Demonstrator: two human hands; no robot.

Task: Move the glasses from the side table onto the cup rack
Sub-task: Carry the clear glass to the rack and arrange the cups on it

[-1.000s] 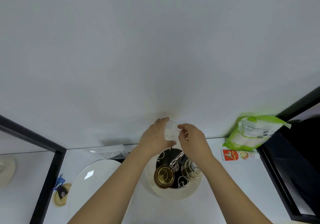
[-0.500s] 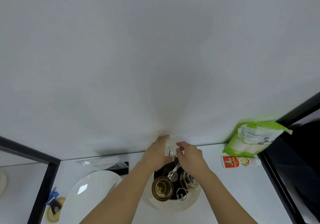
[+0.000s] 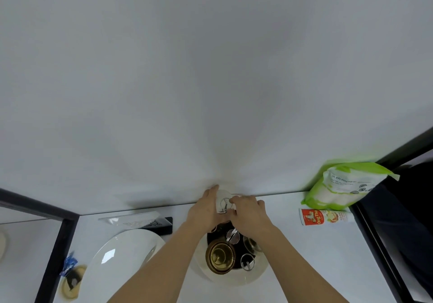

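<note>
A small clear glass (image 3: pixel 222 201) is held upside down between my left hand (image 3: pixel 206 209) and my right hand (image 3: pixel 250 213), over the far side of the cup rack (image 3: pixel 257 277). A metal prong shows through the glass's base. The rack is a round white dish with a dark centre and metal ring-topped pegs (image 3: pixel 247 261). An amber glass (image 3: pixel 220 257) sits on its near-left peg and a clear glass (image 3: pixel 251 244) on its right, partly hidden by my right wrist.
A large white plate (image 3: pixel 117 263) lies left of the rack. A black stand with a clear card (image 3: pixel 140 223) sits behind it. A green and white bag (image 3: pixel 346 185) and a red-labelled tube (image 3: pixel 323 216) lie at the right by the wall. Black frame bars border both sides.
Both hands have lowered the clear glass toward the rack's far side; the view has also tilted, so the table sits lower in frame.
</note>
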